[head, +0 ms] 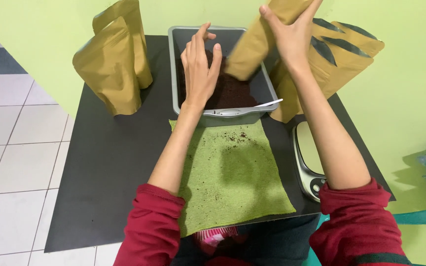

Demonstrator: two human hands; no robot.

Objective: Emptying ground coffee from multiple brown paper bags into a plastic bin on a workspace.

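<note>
Left hand [200, 69] spread, right hand [292, 37] gripping

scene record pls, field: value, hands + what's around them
left hand: open, palm down over the dark grounds in the grey tray
right hand: grips a tan pouch, tilted with its lower end in the tray
spoon: white, lying in the tray's near right corner
green cloth: in front of the tray, flecked with grounds
scale: right of the cloth
standing pouches: left of the tray
stacked pouches: right of the tray
</note>
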